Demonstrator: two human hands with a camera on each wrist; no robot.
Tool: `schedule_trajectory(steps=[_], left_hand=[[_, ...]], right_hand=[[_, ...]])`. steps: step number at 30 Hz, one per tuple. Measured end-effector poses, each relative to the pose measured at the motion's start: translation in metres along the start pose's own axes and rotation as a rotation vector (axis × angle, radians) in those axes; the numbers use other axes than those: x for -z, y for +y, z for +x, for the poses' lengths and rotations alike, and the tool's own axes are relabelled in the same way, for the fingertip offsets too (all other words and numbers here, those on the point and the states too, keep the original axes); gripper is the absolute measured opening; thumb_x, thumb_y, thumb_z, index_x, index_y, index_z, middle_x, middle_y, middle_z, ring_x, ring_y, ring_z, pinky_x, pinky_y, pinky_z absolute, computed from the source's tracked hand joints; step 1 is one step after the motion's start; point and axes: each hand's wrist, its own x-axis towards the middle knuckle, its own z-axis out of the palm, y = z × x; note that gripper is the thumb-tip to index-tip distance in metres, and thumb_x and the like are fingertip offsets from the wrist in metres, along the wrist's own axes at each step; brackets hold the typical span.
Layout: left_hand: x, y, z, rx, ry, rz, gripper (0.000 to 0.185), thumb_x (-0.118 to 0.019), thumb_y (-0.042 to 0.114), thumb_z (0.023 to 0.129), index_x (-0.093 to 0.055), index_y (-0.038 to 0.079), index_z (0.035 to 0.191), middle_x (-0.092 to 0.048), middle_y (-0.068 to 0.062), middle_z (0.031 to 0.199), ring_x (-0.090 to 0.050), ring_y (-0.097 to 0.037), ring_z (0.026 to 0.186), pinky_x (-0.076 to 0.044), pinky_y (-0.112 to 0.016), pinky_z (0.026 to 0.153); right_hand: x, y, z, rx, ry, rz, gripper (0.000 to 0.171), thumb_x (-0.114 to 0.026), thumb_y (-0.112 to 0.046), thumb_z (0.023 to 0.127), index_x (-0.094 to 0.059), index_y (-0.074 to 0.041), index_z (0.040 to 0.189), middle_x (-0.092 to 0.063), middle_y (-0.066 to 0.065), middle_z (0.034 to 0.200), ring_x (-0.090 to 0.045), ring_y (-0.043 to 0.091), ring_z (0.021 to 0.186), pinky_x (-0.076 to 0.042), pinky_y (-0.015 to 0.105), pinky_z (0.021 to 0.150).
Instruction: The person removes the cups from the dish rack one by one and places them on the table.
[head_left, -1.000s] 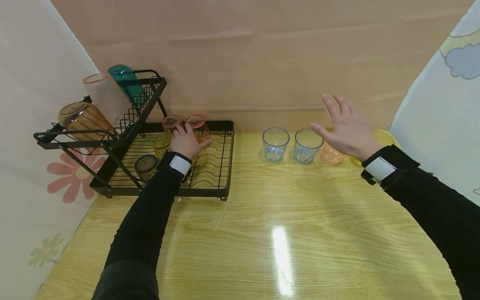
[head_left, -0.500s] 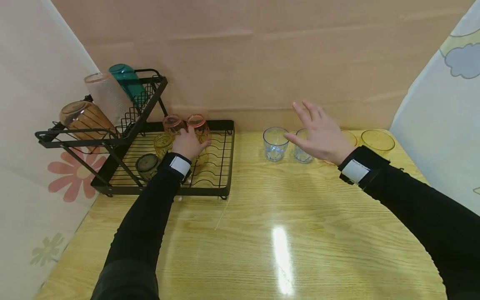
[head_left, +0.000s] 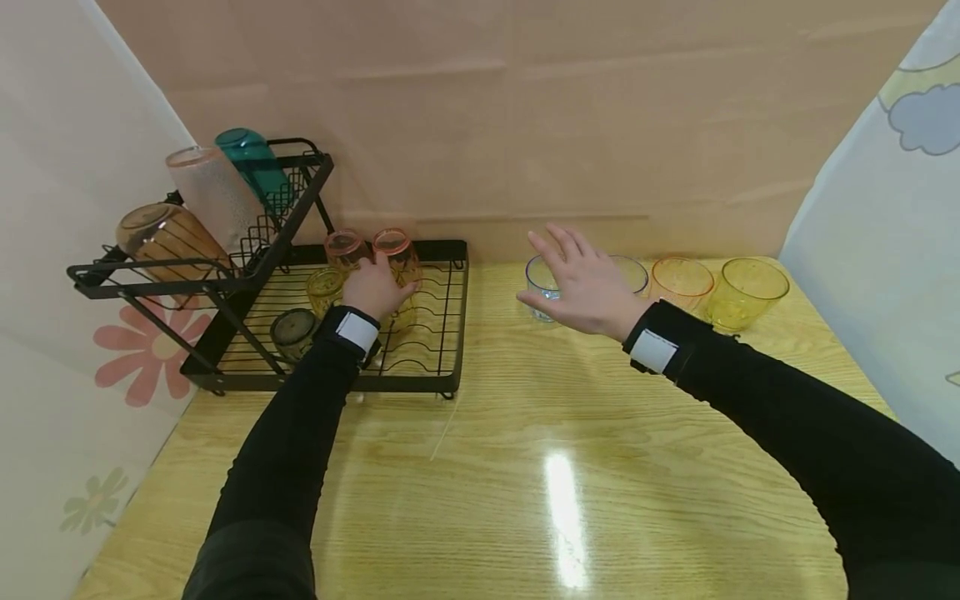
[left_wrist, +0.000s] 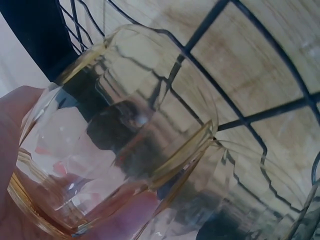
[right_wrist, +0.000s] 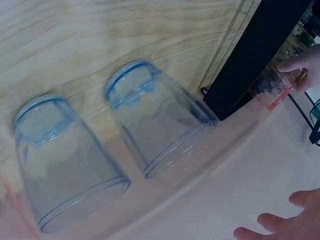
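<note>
My left hand [head_left: 372,290] reaches into the lower tier of a black dish rack [head_left: 408,384]. It grips an upside-down yellow glass [left_wrist: 125,125], with thumb and fingers around its base end and its rim down at the wires. Another clear yellowish glass [left_wrist: 240,200] stands right against it. My right hand [head_left: 588,287], fingers spread and holding nothing, hovers over two blue-rimmed glasses that it partly covers in the head view. In the right wrist view the left blue glass [right_wrist: 160,120] and the right blue glass [right_wrist: 70,165] stand upright on the table.
An orange-rimmed glass [head_left: 681,283] and a yellow tumbler [head_left: 746,293] stand upright at the right. Two pink glasses, the nearer to the right [head_left: 395,244], are behind my left hand. A dark glass [head_left: 293,332] sits front left. The raised tier holds an amber glass [head_left: 168,242] and others.
My right hand has moved left, from above the orange-rimmed and yellow glasses to above the blue ones. My left hand has stayed almost still at the rack.
</note>
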Motion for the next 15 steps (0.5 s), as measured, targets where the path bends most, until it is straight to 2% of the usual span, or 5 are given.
schedule_trajectory(steps=[8, 12, 15], left_hand=[[-0.004, -0.009, 0.003, -0.041, 0.026, -0.01, 0.088, -0.063, 0.052, 0.09, -0.034, -0.012, 0.143, -0.056, -0.033, 0.103, -0.062, -0.039, 0.073, -0.051, -0.048, 0.064], [0.002, -0.006, 0.0, -0.059, 0.026, -0.025, 0.084, -0.063, 0.052, 0.089, -0.039, -0.01, 0.141, -0.058, -0.029, 0.095, -0.061, -0.035, 0.065, -0.049, -0.045, 0.056], [0.01, -0.004, -0.004, -0.069, 0.015, -0.006, 0.084, -0.063, 0.053, 0.089, -0.04, -0.011, 0.14, -0.058, -0.029, 0.095, -0.06, -0.033, 0.063, -0.048, -0.043, 0.053]], right_hand=[[-0.015, -0.027, 0.011, 0.028, -0.048, -0.001, 0.085, -0.043, -0.066, 0.093, -0.016, -0.016, 0.157, -0.014, 0.017, 0.159, -0.016, 0.039, 0.143, -0.027, 0.06, 0.106], [-0.021, -0.037, 0.017, 0.038, -0.056, 0.0, 0.084, -0.043, -0.065, 0.094, -0.017, -0.017, 0.157, -0.014, 0.017, 0.159, -0.015, 0.039, 0.143, -0.026, 0.057, 0.108], [-0.027, -0.043, 0.022, 0.047, -0.055, -0.009, 0.083, -0.042, -0.066, 0.094, -0.019, -0.017, 0.157, -0.015, 0.017, 0.159, -0.016, 0.038, 0.143, -0.028, 0.057, 0.107]])
